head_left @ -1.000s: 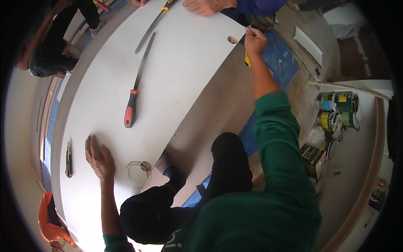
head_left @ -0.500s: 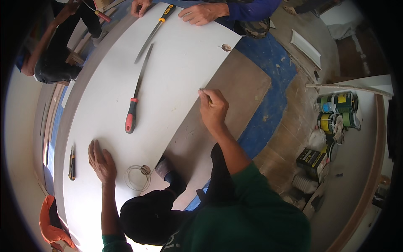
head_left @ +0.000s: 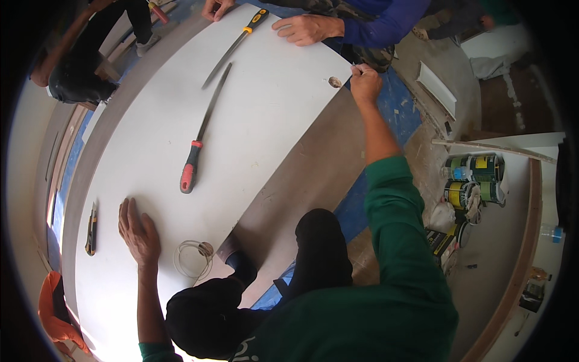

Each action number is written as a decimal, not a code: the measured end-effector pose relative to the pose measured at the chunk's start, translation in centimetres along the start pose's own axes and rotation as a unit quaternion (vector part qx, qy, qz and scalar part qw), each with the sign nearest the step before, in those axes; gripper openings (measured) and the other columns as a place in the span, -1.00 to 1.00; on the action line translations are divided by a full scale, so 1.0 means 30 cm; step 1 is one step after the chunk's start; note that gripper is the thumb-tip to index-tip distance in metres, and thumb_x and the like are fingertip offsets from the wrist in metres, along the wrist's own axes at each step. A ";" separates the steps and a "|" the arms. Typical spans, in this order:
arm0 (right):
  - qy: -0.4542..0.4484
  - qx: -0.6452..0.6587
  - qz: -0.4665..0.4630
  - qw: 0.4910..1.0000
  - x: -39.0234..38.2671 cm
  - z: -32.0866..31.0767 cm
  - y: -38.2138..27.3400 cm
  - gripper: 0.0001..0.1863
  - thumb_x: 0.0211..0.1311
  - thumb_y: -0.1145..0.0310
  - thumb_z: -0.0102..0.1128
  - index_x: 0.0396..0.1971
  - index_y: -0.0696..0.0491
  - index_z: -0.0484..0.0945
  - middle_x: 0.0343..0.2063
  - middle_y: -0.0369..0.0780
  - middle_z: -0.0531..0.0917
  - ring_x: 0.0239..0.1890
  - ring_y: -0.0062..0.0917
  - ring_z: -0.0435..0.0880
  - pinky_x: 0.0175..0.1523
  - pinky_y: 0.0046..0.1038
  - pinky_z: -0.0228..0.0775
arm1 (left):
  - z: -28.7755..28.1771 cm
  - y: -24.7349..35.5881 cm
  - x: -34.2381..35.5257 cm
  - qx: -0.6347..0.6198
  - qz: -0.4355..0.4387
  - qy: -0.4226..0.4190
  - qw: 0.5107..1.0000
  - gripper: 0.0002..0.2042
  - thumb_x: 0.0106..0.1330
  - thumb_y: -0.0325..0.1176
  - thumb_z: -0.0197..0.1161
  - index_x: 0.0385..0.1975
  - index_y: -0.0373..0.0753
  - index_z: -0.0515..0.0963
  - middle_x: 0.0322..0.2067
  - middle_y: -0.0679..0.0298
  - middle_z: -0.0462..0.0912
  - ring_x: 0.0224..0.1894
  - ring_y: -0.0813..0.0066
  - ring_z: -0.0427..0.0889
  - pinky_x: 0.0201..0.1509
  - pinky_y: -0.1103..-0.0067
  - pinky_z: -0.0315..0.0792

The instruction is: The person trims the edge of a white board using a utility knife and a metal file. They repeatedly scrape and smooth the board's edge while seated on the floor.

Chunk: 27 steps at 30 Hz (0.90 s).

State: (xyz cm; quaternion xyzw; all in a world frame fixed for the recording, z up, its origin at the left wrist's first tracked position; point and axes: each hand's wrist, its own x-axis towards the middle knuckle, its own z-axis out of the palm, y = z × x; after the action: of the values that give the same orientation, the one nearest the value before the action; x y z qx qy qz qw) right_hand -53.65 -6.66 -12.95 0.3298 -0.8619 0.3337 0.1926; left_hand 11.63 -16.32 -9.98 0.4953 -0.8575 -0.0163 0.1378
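A large white panel [head_left: 265,127] with round holes along its right edge lies before me. My left hand [head_left: 140,235] rests flat on it, fingers stretched out, between a utility knife [head_left: 91,229] and a loop of thin pale cord [head_left: 176,259]. At the panel's far right corner, my right hand [head_left: 366,84] is closed in a pinch beside a hole [head_left: 335,82]; whatever its fingertips hold is too small to name. A file with a red and black handle [head_left: 191,168] lies mid-panel. Beyond it is another file with a yellow and black handle [head_left: 258,21].
Across the panel, a co-worker in a blue sleeve [head_left: 380,27] has both hands at its far end. Another person [head_left: 84,66] sits at the far left. Paint cans [head_left: 486,168] stand at the right. Blue sheeting [head_left: 401,114] covers part of the floor.
My right hand has moved away from me along the panel's right edge, from its middle to the far corner. My left hand stays flat on the panel. The view has shifted slightly.
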 end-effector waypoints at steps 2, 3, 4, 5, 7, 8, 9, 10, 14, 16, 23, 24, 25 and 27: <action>-0.010 0.003 0.029 1.000 -0.093 -0.034 -0.071 -0.85 0.20 0.33 0.36 -0.36 0.11 0.73 -0.32 -0.03 0.74 -0.25 -0.08 0.73 -0.13 -0.16 0.53 | 0.004 0.000 0.001 0.001 0.007 0.000 1.000 -0.53 0.47 -0.33 0.01 0.34 -0.32 0.34 0.32 -0.02 0.39 0.42 -0.05 0.28 0.48 0.14 0.11; -0.003 0.041 0.030 0.999 -0.154 -0.050 -0.111 -0.85 0.21 0.34 0.35 -0.37 0.12 0.72 -0.35 -0.04 0.73 -0.27 -0.09 0.72 -0.14 -0.17 0.52 | 0.000 0.009 0.007 0.005 0.001 0.001 1.000 -0.53 0.47 -0.33 0.00 0.34 -0.32 0.34 0.32 -0.02 0.38 0.42 -0.05 0.28 0.48 0.14 0.11; 0.005 0.078 0.031 0.996 -0.228 -0.069 -0.150 -0.86 0.22 0.36 0.33 -0.38 0.12 0.72 -0.37 -0.06 0.72 -0.29 -0.10 0.70 -0.15 -0.18 0.51 | -0.001 0.016 0.013 0.007 -0.002 0.000 1.000 -0.54 0.47 -0.33 0.00 0.34 -0.33 0.34 0.32 -0.02 0.38 0.42 -0.05 0.28 0.48 0.14 0.11; -0.017 0.120 0.020 0.992 -0.316 -0.101 -0.216 -0.88 0.24 0.39 0.31 -0.39 0.13 0.70 -0.39 -0.08 0.69 -0.31 -0.13 0.68 -0.18 -0.19 0.50 | -0.007 0.016 0.008 0.013 -0.006 -0.006 1.000 -0.54 0.48 -0.33 0.00 0.34 -0.33 0.34 0.32 -0.03 0.38 0.42 -0.05 0.28 0.48 0.14 0.11; -0.042 0.155 -0.025 0.987 -0.510 -0.175 -0.381 -0.94 0.22 0.46 0.32 -0.41 0.12 0.66 -0.40 -0.14 0.69 -0.31 -0.21 0.68 -0.21 -0.28 0.51 | -0.007 -0.001 -0.004 0.008 -0.010 -0.009 1.000 -0.54 0.48 -0.33 -0.01 0.34 -0.34 0.34 0.32 -0.03 0.38 0.43 -0.04 0.27 0.48 0.14 0.10; -0.068 0.171 -0.030 0.982 -0.586 -0.202 -0.446 -0.96 0.22 0.49 0.32 -0.41 0.12 0.65 -0.41 -0.16 0.69 -0.32 -0.23 0.69 -0.21 -0.31 0.52 | -0.008 -0.010 -0.005 0.008 -0.014 -0.008 1.000 -0.54 0.48 -0.33 -0.01 0.34 -0.34 0.34 0.32 -0.03 0.38 0.43 -0.04 0.27 0.48 0.14 0.10; -0.066 0.198 -0.020 0.978 -0.619 -0.209 -0.468 -0.96 0.21 0.49 0.33 -0.42 0.11 0.65 -0.42 -0.17 0.69 -0.33 -0.24 0.69 -0.22 -0.32 0.52 | -0.013 -0.011 -0.005 0.007 -0.013 -0.006 1.000 -0.54 0.48 -0.33 -0.02 0.34 -0.34 0.34 0.32 -0.03 0.38 0.43 -0.04 0.27 0.48 0.14 0.10; -0.063 0.221 -0.010 0.973 -0.650 -0.213 -0.480 -0.96 0.21 0.50 0.33 -0.42 0.11 0.65 -0.42 -0.17 0.70 -0.33 -0.26 0.70 -0.23 -0.33 0.52 | -0.007 -0.009 -0.005 0.002 -0.012 -0.007 1.000 -0.54 0.48 -0.33 -0.02 0.34 -0.35 0.34 0.32 -0.03 0.38 0.43 -0.05 0.27 0.48 0.14 0.10; -0.015 0.172 -0.011 0.985 -0.504 -0.129 -0.352 -0.90 0.22 0.43 0.36 -0.39 0.15 0.69 -0.40 -0.11 0.73 -0.35 -0.21 0.72 -0.26 -0.29 0.54 | -0.023 -0.009 -0.001 0.005 -0.009 -0.009 1.000 -0.54 0.48 -0.32 -0.01 0.33 -0.36 0.34 0.33 -0.04 0.37 0.42 -0.05 0.27 0.49 0.15 0.09; -0.039 0.131 0.047 0.990 -0.323 -0.116 -0.259 -0.88 0.22 0.42 0.35 -0.40 0.16 0.71 -0.44 -0.07 0.73 -0.40 -0.16 0.71 -0.25 -0.27 0.53 | -0.016 -0.010 0.000 0.009 0.000 -0.008 1.000 -0.54 0.48 -0.33 -0.01 0.33 -0.36 0.34 0.33 -0.04 0.37 0.42 -0.06 0.27 0.49 0.15 0.09; 0.003 0.052 -0.021 0.998 -0.060 -0.049 -0.075 -0.90 0.11 0.41 0.38 -0.43 0.13 0.71 -0.44 -0.01 0.71 -0.31 -0.06 0.72 -0.14 -0.18 0.52 | 0.100 -0.155 -0.059 0.015 -0.005 0.026 1.000 -0.54 0.51 -0.30 -0.02 0.33 -0.37 0.36 0.33 -0.09 0.38 0.40 -0.06 0.32 0.47 0.12 0.13; -0.017 0.053 -0.027 0.998 -0.150 -0.054 -0.150 -0.90 0.12 0.41 0.38 -0.42 0.12 0.70 -0.42 -0.03 0.71 -0.31 -0.07 0.70 -0.15 -0.17 0.51 | 0.079 -0.110 -0.053 0.014 -0.013 0.023 1.000 -0.54 0.51 -0.29 -0.02 0.34 -0.36 0.36 0.33 -0.08 0.38 0.40 -0.05 0.31 0.48 0.14 0.13; -0.039 0.073 -0.018 0.996 -0.264 -0.058 -0.232 -0.89 0.13 0.40 0.39 -0.41 0.12 0.69 -0.40 -0.06 0.70 -0.31 -0.08 0.69 -0.16 -0.15 0.50 | 0.050 -0.058 -0.035 0.013 -0.014 0.019 1.000 -0.54 0.51 -0.29 -0.02 0.34 -0.36 0.35 0.34 -0.07 0.38 0.40 -0.04 0.31 0.49 0.15 0.12; -0.064 0.144 -0.012 0.987 -0.470 -0.160 -0.370 -0.96 0.21 0.49 0.30 -0.41 0.12 0.68 -0.40 -0.10 0.68 -0.34 -0.13 0.67 -0.21 -0.21 0.50 | -0.002 0.025 0.007 0.009 -0.002 -0.004 1.000 -0.53 0.50 -0.29 -0.02 0.35 -0.34 0.35 0.35 -0.03 0.37 0.41 -0.03 0.30 0.50 0.16 0.11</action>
State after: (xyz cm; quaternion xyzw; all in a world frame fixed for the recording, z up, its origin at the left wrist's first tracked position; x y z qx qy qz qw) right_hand -35.38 -3.31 -12.39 0.3851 -0.8114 0.4300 0.0914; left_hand 10.90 -16.11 -9.75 0.4985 -0.8570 -0.0113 0.1300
